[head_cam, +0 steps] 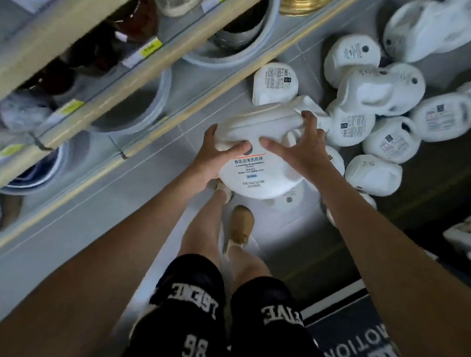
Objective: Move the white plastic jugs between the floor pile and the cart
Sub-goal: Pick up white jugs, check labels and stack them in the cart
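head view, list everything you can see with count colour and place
held jug: one, white, between both hands
jug pile: about a dozen, white, floor at right
shelves: several tiers, beige edges, upper left
price tags: several, yellow, shelf edges
mat: one, black, white lettering, bottom right
shoes: two, tan, under held jug
shorts: one pair, black, bottom centre
hands: left hand and right hand, both gripping held jug

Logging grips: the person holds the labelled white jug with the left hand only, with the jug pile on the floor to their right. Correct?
No: the head view shows left hand and right hand both gripping the labelled white jug. The jug pile is to their right.
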